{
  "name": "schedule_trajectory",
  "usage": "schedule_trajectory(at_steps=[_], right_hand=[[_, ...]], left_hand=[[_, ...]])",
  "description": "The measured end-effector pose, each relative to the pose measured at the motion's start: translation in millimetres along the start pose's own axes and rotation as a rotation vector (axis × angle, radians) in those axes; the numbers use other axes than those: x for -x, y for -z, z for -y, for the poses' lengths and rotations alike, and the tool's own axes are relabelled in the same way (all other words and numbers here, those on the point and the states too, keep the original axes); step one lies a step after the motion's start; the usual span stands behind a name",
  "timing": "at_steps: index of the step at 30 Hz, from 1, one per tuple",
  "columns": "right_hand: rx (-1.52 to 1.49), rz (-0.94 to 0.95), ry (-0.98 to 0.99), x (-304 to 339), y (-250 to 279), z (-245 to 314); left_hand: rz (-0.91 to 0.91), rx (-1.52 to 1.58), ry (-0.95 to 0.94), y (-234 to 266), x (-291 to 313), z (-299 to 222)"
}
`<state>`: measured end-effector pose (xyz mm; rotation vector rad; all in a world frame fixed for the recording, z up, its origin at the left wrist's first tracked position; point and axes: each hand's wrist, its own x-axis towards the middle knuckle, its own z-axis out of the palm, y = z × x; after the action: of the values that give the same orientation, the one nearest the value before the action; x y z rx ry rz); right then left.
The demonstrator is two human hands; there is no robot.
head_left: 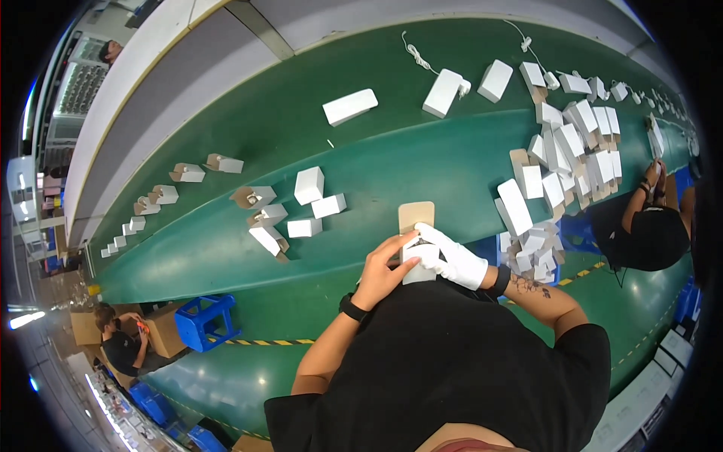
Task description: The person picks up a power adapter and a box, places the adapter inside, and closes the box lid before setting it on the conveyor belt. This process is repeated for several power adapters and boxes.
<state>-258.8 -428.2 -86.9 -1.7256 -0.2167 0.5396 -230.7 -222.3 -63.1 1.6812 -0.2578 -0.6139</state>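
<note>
In front of my chest is a small white box (419, 274), its brown inner flap (416, 216) standing up at the far side. My bare left hand (382, 273) grips the box from the left, fingers and thumb curled around its upper end. My right hand (458, 260), in a white glove, closes on the box from the right with its fingers at the mouth. Something small and dark shows between the fingertips there; its kind is hidden. Left of my hands, several white boxes (309, 185) lie on the green belt, some with flaps open (254, 197).
Many white boxes (568, 141) are heaped to the right, above a blue crate (557, 264) filled with more. Along the far green strip lie boxes and white corded plugs (465, 87). A co-worker (640, 226) sits at right, another person (124, 343) at left beside a blue stool (205, 322).
</note>
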Motion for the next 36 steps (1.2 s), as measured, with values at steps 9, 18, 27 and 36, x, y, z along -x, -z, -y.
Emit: schedule_trajectory(at_steps=[9,18,27,36], right_hand=[[-0.04,0.172,-0.147,-1.3,9.5,12.1],[-0.353,-0.465,-0.091,-30.0,14.5,10.2],[0.355,0.038,0.358,-27.5,14.1,25.4],[0.252,0.013,0.132,-33.5,12.4,6.0]], left_hand=[[-0.018,-0.134,0.013,4.3,5.9,-1.5],[-0.005,-0.249,-0.05,3.7,3.3,-5.3],[-0.322,0.246,-0.045,-6.4,4.3,24.0],[0.161,-0.167,0.039,6.5,-20.6,22.5]])
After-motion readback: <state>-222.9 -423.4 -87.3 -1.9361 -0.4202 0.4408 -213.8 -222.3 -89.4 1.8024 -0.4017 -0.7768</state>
